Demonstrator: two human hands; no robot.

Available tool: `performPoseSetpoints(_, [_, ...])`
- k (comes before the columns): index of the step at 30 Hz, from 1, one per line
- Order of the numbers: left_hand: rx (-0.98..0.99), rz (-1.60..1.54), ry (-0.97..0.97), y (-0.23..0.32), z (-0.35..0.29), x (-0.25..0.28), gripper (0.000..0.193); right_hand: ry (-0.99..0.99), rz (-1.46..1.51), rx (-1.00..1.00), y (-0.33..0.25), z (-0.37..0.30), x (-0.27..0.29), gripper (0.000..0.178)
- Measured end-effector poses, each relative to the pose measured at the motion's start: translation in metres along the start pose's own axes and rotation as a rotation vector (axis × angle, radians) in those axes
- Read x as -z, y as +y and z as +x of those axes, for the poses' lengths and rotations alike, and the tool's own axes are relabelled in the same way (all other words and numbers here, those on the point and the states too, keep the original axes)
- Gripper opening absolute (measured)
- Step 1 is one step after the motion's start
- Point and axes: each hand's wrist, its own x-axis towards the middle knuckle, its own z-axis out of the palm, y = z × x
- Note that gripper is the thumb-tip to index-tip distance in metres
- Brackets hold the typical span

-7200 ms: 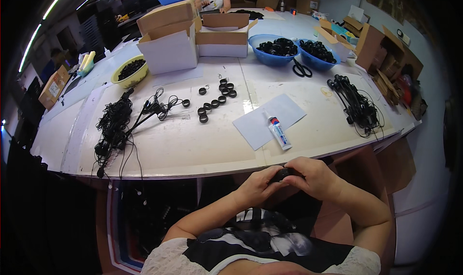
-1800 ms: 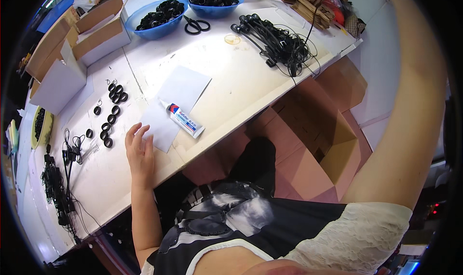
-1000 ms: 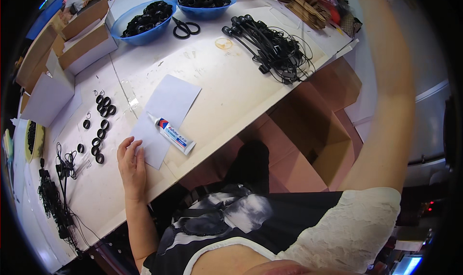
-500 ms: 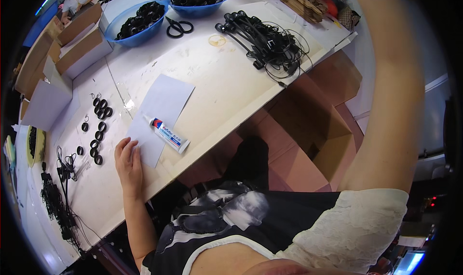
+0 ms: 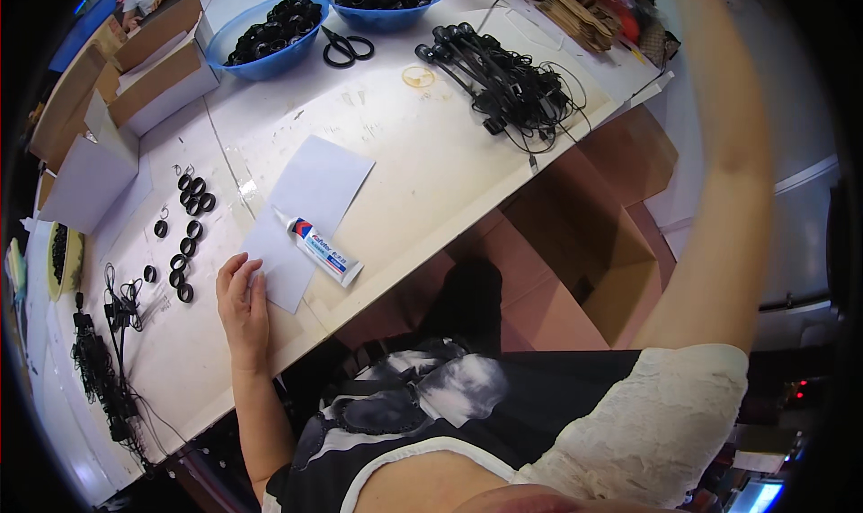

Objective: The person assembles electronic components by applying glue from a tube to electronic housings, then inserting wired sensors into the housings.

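My left hand rests at the near edge of the white table, fingers loosely extended, holding nothing. Beside it lie a sheet of white paper and, partly on the paper, a white-and-blue glue tube with a pointed nozzle. Left of the hand, several small black rings are scattered on the tabletop. My right arm reaches up along the right side; its hand is beyond the top edge. A bundle of black cabled devices lies at the far right, with a thin dark cable rising from near it to the top edge.
Two blue bowls full of black rings stand at the back, with black scissors beside them. Open cardboard boxes line the left. Another black cable bundle lies near left. Below the table edge sits an open carton.
The table scene has shifted slightly right in view. My right arm has swung a little, its hand still out of sight. A thin cable now rises near the far bundle. The left hand stays put.
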Motion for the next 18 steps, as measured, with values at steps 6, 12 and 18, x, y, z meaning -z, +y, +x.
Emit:
performPoseSetpoints(6, [-0.022, -0.03, -0.041, 0.003, 0.001, -0.005, 0.016, -0.139, -0.485, -0.128, 0.076, -0.22, -0.07, 0.026])
performPoseSetpoints(12, [-0.003, -0.108, -0.04, -0.004, 0.0, -0.004, 0.016, -0.554, -0.525, -0.363, 0.05, -0.32, -0.118, 0.031])
performPoseSetpoints(18, [0.007, -0.133, 0.044, -0.008, 0.003, -0.005, 0.015, -0.589, -0.701, -0.096, -0.052, -0.342, -0.169, 0.059])
